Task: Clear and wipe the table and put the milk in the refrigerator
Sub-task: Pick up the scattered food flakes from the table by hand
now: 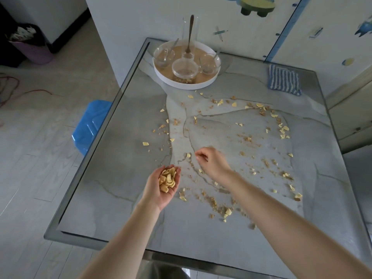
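Broken chip pieces and crumbs (247, 138) are scattered over the grey marble-pattern table (124, 178). My left hand (164, 187) is held palm up over the near left part of the table, cupped, with a pile of yellow chip pieces (167, 179) lying in it. My right hand (213, 163) hovers just right of it, slightly blurred, fingertips bunched and pointing down beside a single chip piece (188, 155). Whether anything is pinched between its fingers I cannot tell. No milk or refrigerator is in sight.
A round white tray (161, 76) with glass cups, a glass teapot and spoons stands at the table's far edge. A blue striped cloth (283, 80) lies at the far right. A blue plastic stool (90, 125) stands left of the table, and a purple bin (34, 51) farther left.
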